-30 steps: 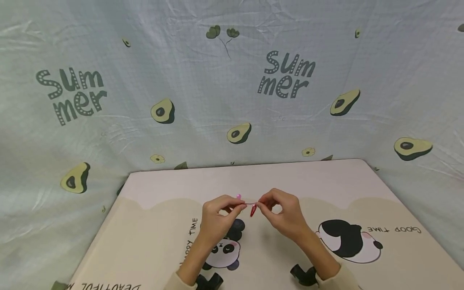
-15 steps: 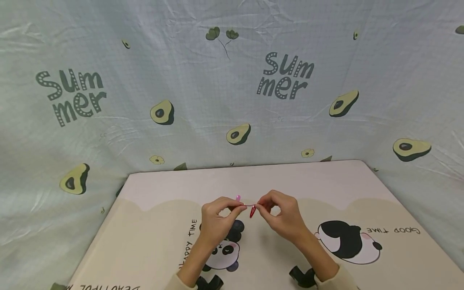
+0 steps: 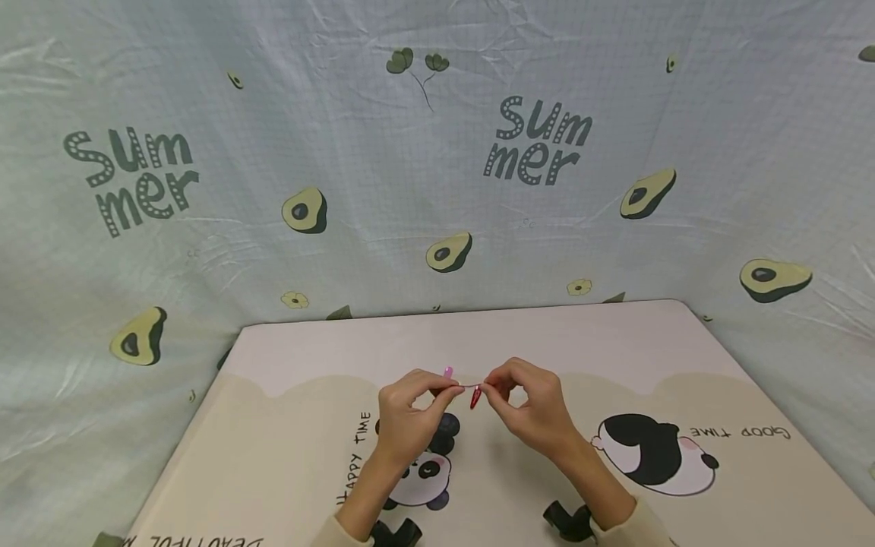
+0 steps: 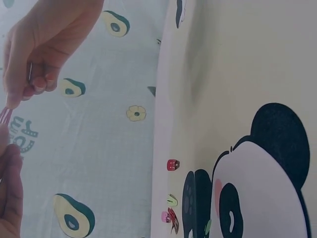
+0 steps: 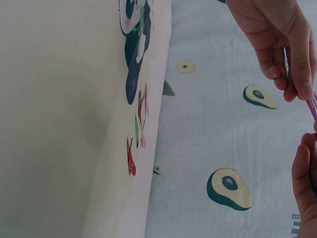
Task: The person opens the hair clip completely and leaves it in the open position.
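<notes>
Both hands are raised above the table, fingertips nearly meeting. Between them stretches a thin pink hair clip [image 3: 469,387], its narrow strips showing in the left wrist view. My left hand [image 3: 409,414] pinches one end between thumb and fingers. The thumb and forefinger of my right hand [image 3: 532,403] pinch the other end, and its remaining fingers curl inward. Fingertips cover much of the clip. Behind the hands on the table lie a red hair clip [image 3: 475,397] and, partly hidden by the left hand, a pink one [image 3: 448,372].
A light green clip [image 4: 172,200] lies among the other clips near the far edge of the table [image 3: 301,425]. Its cover is printed with a panda and a dog. A pale curtain [image 3: 383,152] with avocado prints hangs behind. Black wrist straps [image 3: 570,522] sit at both forearms.
</notes>
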A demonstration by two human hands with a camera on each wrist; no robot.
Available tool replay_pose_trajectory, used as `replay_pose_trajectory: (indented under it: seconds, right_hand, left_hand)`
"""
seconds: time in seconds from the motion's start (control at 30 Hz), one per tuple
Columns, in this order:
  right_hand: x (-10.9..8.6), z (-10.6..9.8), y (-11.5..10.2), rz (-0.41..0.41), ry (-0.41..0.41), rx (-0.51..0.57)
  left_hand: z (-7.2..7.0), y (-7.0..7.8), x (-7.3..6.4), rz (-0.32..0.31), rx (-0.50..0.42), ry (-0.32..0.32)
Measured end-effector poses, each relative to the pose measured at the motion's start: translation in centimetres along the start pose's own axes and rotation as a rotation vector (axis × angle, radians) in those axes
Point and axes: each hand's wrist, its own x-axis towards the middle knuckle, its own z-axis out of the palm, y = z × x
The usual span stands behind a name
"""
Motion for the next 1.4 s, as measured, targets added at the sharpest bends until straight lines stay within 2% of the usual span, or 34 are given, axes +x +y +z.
replay_pose_trajectory:
  seconds: [0.23,0.4,0.9,1.4]
  right_hand:
    - [0.09,-0.03,-0.29,-0.055,0.001,-0.031]
    - [0.09,-0.04,-0.55,-0.063,0.009,-0.045]
    - [0.05,0.16,-0.4,-0.112,0.053,-0.055]
    - [0.02,0.48,-0.38,-0.168,0.107,-0.053]
  left_hand:
    - [0.02,-0.11,-0.05,0.081,0.056,0.039]
    - [0.07,-0.02,-0.11,0.104,0.069,0.053]
    - [0.1,-0.07,-0.08,0.137,0.102,0.074]
    - [0.19,0.33,-0.13,0.137,0.103,0.097]
